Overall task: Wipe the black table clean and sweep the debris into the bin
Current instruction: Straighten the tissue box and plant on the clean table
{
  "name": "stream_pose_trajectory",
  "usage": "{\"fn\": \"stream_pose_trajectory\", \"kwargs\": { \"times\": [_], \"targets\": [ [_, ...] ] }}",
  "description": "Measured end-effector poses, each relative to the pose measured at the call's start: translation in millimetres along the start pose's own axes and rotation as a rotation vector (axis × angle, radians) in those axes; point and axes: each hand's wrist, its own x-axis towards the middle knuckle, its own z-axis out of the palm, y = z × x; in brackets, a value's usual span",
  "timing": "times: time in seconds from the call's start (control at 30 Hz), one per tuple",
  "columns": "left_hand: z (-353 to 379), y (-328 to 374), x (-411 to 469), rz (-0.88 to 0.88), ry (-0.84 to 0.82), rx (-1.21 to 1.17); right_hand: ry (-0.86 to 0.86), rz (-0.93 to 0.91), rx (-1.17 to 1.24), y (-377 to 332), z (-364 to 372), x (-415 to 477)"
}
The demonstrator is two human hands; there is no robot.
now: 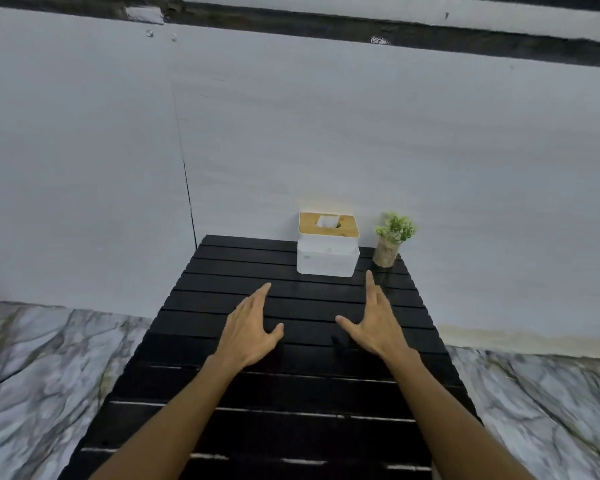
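Note:
A black slatted table (222, 271) stretches away from me to a white wall. Both my arms reach out over its middle. My left hand (250, 327) is flat with the palm down, thumb spread, and holds nothing. My right hand (374, 323) is likewise spread and holds nothing, its fingers pointing at the far edge. A white tissue box (327, 258) with a wooden lid stands at the back of the table, a tissue poking out of its slot. No bin and no debris are visible.
A small potted plant (390, 242) in a mottled pot stands at the table's far right corner, beside the tissue box. Marble-patterned floor (49, 375) lies on both sides of the table. The white wall (326, 133) closes off the back.

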Motion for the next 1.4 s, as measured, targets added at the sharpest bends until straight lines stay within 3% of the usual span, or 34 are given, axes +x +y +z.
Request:
{"fn": "stream_pose_trajectory", "kwargs": {
  "times": [0.23, 0.4, 0.5, 0.8, 1.1, 1.4],
  "targets": [
    [18.3, 23.7, 111.9, 0.051, -0.037, -0.101, 0.025, -0.018, 0.027, -1.6, -3.8, 108.2],
    [32.5, 30.8, 169.7, 0.143, 0.002, -0.282, 0.072, -0.129, 0.132, -6.6, -2.5, 148.4],
    [44.1, 29.1, 189.1, 0.131, -0.019, -0.271, 0.065, -0.161, 0.146, -4.2, 2.9, 158.1],
    [60.3, 25.5, 194.7, 0.080, 0.071, -0.339, 0.132, -0.216, 0.179, -0.2, 13.7, 157.8],
    [36.1, 10.0, 164.8, 0.207, 0.257, -0.377, 0.309, -0.360, 0.257, -26.4, 18.9, 130.2],
    [-12.5, -16.0, 144.6, 0.280, 0.381, -0.277, 0.361, -0.460, 0.345, -76.6, 35.0, 122.9]
  ]
}}
